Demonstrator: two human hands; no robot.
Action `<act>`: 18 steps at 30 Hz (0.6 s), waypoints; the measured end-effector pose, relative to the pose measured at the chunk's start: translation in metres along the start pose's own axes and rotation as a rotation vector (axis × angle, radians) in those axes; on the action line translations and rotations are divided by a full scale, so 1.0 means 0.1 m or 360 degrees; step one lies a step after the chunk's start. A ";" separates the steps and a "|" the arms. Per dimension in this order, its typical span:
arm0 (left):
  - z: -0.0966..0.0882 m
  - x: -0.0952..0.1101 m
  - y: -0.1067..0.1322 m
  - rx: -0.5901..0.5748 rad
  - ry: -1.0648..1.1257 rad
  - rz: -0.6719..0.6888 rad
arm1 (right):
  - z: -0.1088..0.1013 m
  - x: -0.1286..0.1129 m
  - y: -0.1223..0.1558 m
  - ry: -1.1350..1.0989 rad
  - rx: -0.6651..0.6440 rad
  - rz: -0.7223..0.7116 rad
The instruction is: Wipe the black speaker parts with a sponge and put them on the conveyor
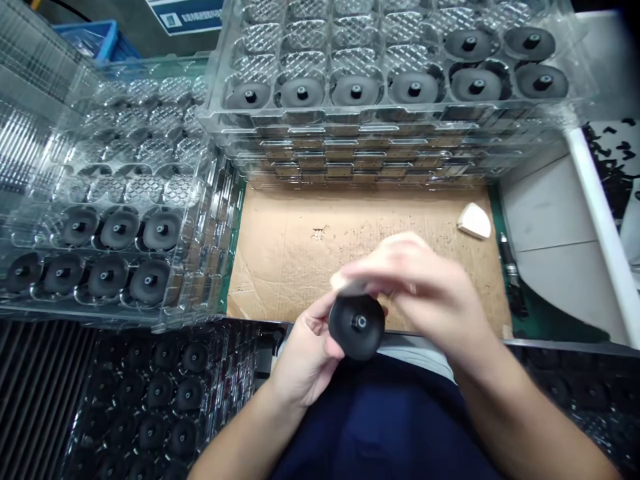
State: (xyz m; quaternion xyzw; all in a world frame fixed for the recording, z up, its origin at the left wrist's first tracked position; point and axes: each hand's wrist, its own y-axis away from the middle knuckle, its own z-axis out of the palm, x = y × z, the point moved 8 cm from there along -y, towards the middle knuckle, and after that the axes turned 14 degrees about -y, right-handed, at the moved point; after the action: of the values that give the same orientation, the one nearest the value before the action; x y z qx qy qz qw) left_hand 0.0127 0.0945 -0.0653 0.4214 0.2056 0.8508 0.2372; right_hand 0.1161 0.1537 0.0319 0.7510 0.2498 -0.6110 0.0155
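Left hand [305, 353] clamped on a round black disc [357, 325], held just past the near edge of the cardboard sheet [300, 247]. Right hand [425, 287] blurred, fingers over the disc top, pinching something pale; grip unclear. Clear trays [390, 127] with discs stacked at the cardboard's far edge, more trays [115, 200] to its left. White wedge [475, 220] on its right corner.
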 end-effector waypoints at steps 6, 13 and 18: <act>-0.06 0.04 -0.06 -0.0004 0.0133 -0.0036 | -0.13 1.06 0.56 0.0067 0.0346 0.0788; -0.16 -0.03 -0.11 0.0112 0.0232 -0.0051 | 0.03 1.06 1.09 0.0429 0.0233 0.0879; -0.17 -0.02 -0.12 0.0126 0.0276 -0.0037 | -0.09 1.04 0.97 0.0575 0.0268 0.0897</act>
State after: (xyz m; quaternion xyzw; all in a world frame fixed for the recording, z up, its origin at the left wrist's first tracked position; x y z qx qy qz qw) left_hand 0.0021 0.1003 -0.0823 0.3528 0.2637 0.8725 0.2116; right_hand 0.1766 0.1087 -0.0899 0.8852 -0.0202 -0.4583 0.0772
